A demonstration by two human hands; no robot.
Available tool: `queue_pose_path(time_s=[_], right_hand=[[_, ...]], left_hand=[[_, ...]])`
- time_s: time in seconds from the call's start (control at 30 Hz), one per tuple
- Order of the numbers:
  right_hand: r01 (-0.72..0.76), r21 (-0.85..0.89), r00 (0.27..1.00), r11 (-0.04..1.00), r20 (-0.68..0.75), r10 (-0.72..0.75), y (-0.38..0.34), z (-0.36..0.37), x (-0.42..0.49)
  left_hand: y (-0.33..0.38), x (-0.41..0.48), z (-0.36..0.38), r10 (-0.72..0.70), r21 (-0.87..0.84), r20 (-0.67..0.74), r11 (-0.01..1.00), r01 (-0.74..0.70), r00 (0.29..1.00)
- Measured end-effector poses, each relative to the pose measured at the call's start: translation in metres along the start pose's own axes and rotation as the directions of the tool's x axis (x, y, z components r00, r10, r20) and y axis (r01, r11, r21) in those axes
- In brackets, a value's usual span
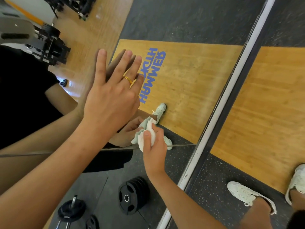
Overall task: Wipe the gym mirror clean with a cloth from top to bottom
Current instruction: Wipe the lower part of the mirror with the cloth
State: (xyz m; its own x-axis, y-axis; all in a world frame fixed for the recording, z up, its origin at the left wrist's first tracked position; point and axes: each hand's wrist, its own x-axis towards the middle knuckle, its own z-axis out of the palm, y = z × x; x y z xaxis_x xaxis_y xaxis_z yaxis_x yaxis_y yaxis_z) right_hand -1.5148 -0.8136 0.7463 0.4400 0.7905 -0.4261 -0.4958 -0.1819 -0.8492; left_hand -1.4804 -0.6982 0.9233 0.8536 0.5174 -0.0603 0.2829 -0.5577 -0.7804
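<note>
Flatly, the left hand (pixel 112 95) is pressed with straight fingers against the mirror (pixel 189 76), a gold ring (pixel 128 79) being worn on it; at its five o'clock, the bunched white cloth (pixel 145 131) is gripped by the right hand (pixel 155 142) and held to the glass

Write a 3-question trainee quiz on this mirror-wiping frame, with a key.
1. True or false: the left hand rests on the mirror with its fingers straight.
2. Which of the hands grips the cloth? A) left B) right C) both
3. Fill in: one finger of the left hand wears a gold ____.
Key: 1 true; 2 B, the right hand holds it bunched against the glass; 3 ring.
</note>
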Motion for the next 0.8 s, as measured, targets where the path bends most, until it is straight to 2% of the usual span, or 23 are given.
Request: queue_pose_path(time_s=[0.13, 0.2, 0.3, 0.43, 0.53, 0.63, 0.7, 0.8], right_hand=[[-0.043, 0.123, 0.997, 0.991, -0.054, 0.050, -0.026, 0.011, 0.001], [0.046, 0.137, 0.997, 0.989, -0.065, -0.037, -0.048, 0.017, 0.010], [0.150, 0.049, 0.984, 0.987, -0.107, -0.144, -0.052, 0.011, 0.038], [0.001, -0.063, 0.990, 0.998, -0.139, -0.010, -0.014, -0.010, 0.063], [0.002, -0.111, 0.998, 0.994, -0.069, -0.009, -0.003, -0.021, 0.063], [0.112, -0.101, 0.992, 0.989, 0.070, -0.105, -0.010, -0.025, 0.052], [0.166, -0.107, 0.978, 0.980, 0.145, -0.150, -0.009, -0.028, 0.046], [0.136, -0.156, 0.984, 0.978, 0.136, -0.115, 0.003, -0.039, 0.054]], left_hand=[[0.000, 0.000, -0.001, 0.005, 0.009, 0.011, 1.000, -0.005, 1.000], [0.000, 0.001, -0.001, 0.008, 0.010, 0.010, 1.000, -0.008, 1.000], [0.001, 0.002, -0.003, 0.009, -0.002, 0.022, 1.000, -0.009, 1.000], [0.001, 0.001, -0.005, 0.003, -0.019, 0.051, 1.000, -0.002, 0.999], [0.010, -0.002, -0.002, 0.004, -0.075, 0.092, 0.997, 0.003, 0.996], [0.016, -0.006, 0.000, 0.052, -0.054, 0.120, 0.997, -0.046, 0.991], [0.016, -0.007, 0.001, 0.035, -0.087, 0.081, 0.996, -0.028, 0.996], [0.025, -0.006, 0.002, 0.007, -0.177, 0.049, 0.984, 0.001, 0.999]])
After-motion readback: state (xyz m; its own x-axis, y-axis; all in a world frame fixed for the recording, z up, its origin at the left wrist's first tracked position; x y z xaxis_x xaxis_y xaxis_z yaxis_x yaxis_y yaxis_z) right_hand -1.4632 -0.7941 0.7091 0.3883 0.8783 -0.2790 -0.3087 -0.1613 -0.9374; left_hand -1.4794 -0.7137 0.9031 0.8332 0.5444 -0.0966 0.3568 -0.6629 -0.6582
